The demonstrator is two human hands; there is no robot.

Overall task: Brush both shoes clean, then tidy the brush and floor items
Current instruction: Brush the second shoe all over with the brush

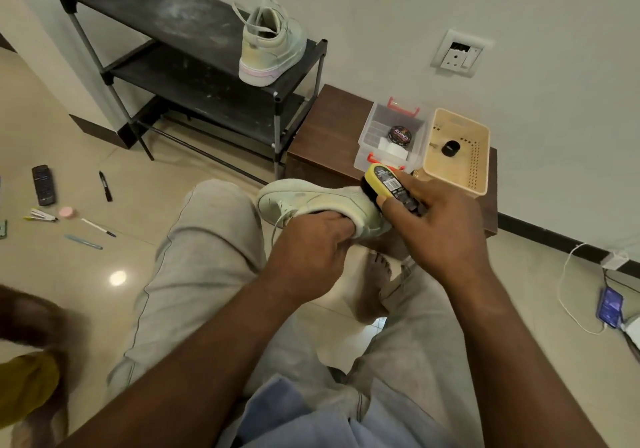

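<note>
I sit on the floor with a pale green shoe [311,202] held over my knees. My left hand [308,243] grips it, fingers tucked into its opening. In my right hand [436,226] is a yellow-backed brush [388,184], its black bristles pressed against the shoe's heel end. The second pale shoe [270,46] stands upright on the top shelf of the black rack [145,1]. Scattered over the floor at left are a remote [43,184], a black marker [105,186], a pink round item [67,212], pens [98,228] and a stapler [41,215].
A low brown table [329,122] holds a clear box [391,136] with a polish tin, and a beige basket [460,150]. A phone [610,307] on a white charging cable lies on the floor at right. Someone else's blurred limb [31,316] shows at lower left.
</note>
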